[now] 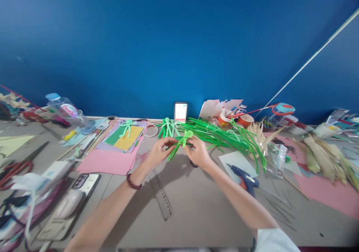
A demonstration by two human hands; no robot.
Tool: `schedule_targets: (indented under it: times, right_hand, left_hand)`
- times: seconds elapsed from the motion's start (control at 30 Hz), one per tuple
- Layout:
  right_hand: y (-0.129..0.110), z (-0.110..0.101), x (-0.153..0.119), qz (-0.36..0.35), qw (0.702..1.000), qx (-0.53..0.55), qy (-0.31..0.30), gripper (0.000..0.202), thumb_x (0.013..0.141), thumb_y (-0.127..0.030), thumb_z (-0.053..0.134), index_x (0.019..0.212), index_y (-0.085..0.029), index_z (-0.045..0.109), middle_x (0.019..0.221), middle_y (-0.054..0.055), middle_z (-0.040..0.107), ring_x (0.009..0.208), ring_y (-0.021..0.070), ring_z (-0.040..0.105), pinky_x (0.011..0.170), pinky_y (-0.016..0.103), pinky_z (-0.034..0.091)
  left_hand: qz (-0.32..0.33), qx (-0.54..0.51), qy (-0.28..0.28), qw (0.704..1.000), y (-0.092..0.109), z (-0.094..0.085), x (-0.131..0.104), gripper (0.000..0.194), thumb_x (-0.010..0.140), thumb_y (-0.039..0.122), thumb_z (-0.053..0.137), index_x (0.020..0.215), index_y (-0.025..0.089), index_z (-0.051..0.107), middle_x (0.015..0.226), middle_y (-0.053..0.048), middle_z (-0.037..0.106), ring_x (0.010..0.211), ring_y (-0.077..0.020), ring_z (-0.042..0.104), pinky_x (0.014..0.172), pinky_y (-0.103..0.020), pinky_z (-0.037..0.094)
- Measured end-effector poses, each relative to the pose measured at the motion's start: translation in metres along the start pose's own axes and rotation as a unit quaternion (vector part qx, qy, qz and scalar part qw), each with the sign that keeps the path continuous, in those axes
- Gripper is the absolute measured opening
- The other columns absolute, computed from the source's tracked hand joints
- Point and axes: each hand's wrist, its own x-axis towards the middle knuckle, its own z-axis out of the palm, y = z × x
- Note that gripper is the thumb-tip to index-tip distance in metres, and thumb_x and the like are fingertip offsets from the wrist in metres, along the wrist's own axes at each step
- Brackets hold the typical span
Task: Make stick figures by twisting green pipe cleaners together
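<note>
Both hands meet above the middle of the table around a small green pipe-cleaner figure (184,138). My left hand (163,151) has its fingers closed at the figure's left side, where several dark green stems (173,152) hang down. My right hand (197,152) pinches the figure from the right. Behind them, light green figures (168,127) stand near a small white screen (181,112). A pile of green pipe cleaners (224,134) spreads to the right. Another light green figure (127,127) lies on green and yellow sheets.
A clear ruler (161,194) lies below the hands. To the left are pink paper (108,161), a phone (60,224) and red-handled scissors (19,167). A blue glue gun (244,177), corn husks (322,156) and pink paper (333,194) are at the right.
</note>
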Motion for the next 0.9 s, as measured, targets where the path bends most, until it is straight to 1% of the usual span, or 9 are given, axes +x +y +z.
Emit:
schedule_targets:
  times: [0.07, 0.13, 0.2, 0.27, 0.4, 0.57, 0.63, 0.73, 0.9]
  right_hand:
    - [0.000, 0.000, 0.001, 0.057, 0.997, 0.052, -0.020, 0.013, 0.076, -0.019, 0.055, 0.071, -0.017, 0.067, 0.074, 0.005, 0.063, 0.072, 0.0175, 0.058, 0.056, 0.023, 0.043]
    - [-0.001, 0.000, 0.002, 0.093, 0.992, 0.083, -0.034, 0.013, 0.075, -0.023, 0.056, 0.069, -0.016, 0.066, 0.070, 0.004, 0.062, 0.066, 0.0159, 0.057, 0.054, 0.023, 0.042]
    - [0.000, 0.000, 0.002, 0.105, 0.989, 0.098, -0.042, 0.014, 0.075, -0.025, 0.057, 0.069, -0.016, 0.066, 0.068, 0.003, 0.062, 0.063, 0.0146, 0.055, 0.053, 0.022, 0.041]
    - [0.000, 0.001, 0.002, 0.103, 0.989, 0.097, -0.044, 0.014, 0.074, -0.025, 0.057, 0.069, -0.015, 0.067, 0.067, 0.002, 0.061, 0.062, 0.0142, 0.054, 0.054, 0.023, 0.041]
    - [0.000, 0.001, 0.001, 0.102, 0.991, 0.078, -0.043, 0.015, 0.075, -0.024, 0.057, 0.070, -0.015, 0.067, 0.065, 0.002, 0.061, 0.062, 0.0147, 0.054, 0.056, 0.023, 0.040]
    - [-0.002, -0.001, 0.001, 0.095, 0.991, 0.077, -0.062, 0.014, 0.075, -0.020, 0.055, 0.071, -0.016, 0.069, 0.067, 0.002, 0.064, 0.061, 0.0141, 0.054, 0.057, 0.023, 0.040]
    - [-0.003, -0.002, 0.001, 0.085, 0.992, 0.074, -0.064, 0.014, 0.075, -0.019, 0.055, 0.071, -0.016, 0.068, 0.069, 0.002, 0.065, 0.061, 0.0141, 0.055, 0.057, 0.023, 0.040]
    - [-0.005, -0.002, 0.001, 0.075, 0.994, 0.056, -0.052, 0.014, 0.076, -0.019, 0.054, 0.070, -0.016, 0.066, 0.068, 0.003, 0.065, 0.061, 0.0147, 0.055, 0.057, 0.023, 0.040]
    - [-0.008, 0.001, 0.001, 0.080, 0.994, 0.065, -0.040, 0.015, 0.079, -0.022, 0.053, 0.075, -0.015, 0.065, 0.073, 0.004, 0.065, 0.067, 0.0164, 0.058, 0.062, 0.025, 0.043]
  left_hand:
    - [0.088, 0.117, -0.009, 0.989, 0.000, -0.003, -0.002, 0.016, 0.084, 0.026, 0.056, 0.094, 0.018, 0.065, 0.090, -0.007, 0.068, 0.081, -0.0169, 0.061, 0.073, -0.030, 0.048]
    - [0.167, 0.200, -0.006, 0.966, -0.003, -0.005, -0.005, 0.018, 0.085, 0.022, 0.054, 0.098, 0.020, 0.065, 0.093, -0.008, 0.068, 0.086, -0.0189, 0.062, 0.077, -0.032, 0.049]
    - [0.211, 0.243, 0.020, 0.946, -0.010, -0.006, -0.007, 0.018, 0.085, 0.021, 0.053, 0.099, 0.020, 0.065, 0.094, -0.010, 0.068, 0.087, -0.0197, 0.062, 0.077, -0.034, 0.049]
    - [0.232, 0.260, 0.036, 0.937, -0.017, -0.004, -0.009, 0.020, 0.086, 0.020, 0.051, 0.102, 0.020, 0.064, 0.096, -0.010, 0.067, 0.088, -0.0194, 0.062, 0.077, -0.034, 0.050]
    - [0.257, 0.287, 0.054, 0.921, -0.025, -0.002, -0.012, 0.022, 0.086, 0.018, 0.052, 0.105, 0.021, 0.063, 0.097, -0.009, 0.066, 0.090, -0.0194, 0.061, 0.077, -0.035, 0.050]
    - [0.292, 0.316, 0.043, 0.902, -0.022, -0.001, -0.011, 0.021, 0.085, 0.015, 0.052, 0.103, 0.020, 0.062, 0.093, -0.009, 0.066, 0.085, -0.0193, 0.060, 0.072, -0.035, 0.048]
    - [0.289, 0.309, 0.040, 0.905, -0.020, 0.000, -0.011, 0.020, 0.086, 0.014, 0.051, 0.101, 0.020, 0.062, 0.090, -0.009, 0.066, 0.082, -0.0184, 0.060, 0.071, -0.033, 0.048]
    - [0.267, 0.277, 0.040, 0.922, -0.019, 0.001, -0.010, 0.019, 0.086, 0.014, 0.051, 0.100, 0.021, 0.063, 0.089, -0.008, 0.065, 0.081, -0.0171, 0.059, 0.070, -0.030, 0.047]
    - [0.232, 0.237, 0.057, 0.942, -0.022, 0.002, -0.010, 0.017, 0.085, 0.016, 0.052, 0.096, 0.021, 0.065, 0.087, -0.008, 0.065, 0.080, -0.0174, 0.058, 0.072, -0.031, 0.047]
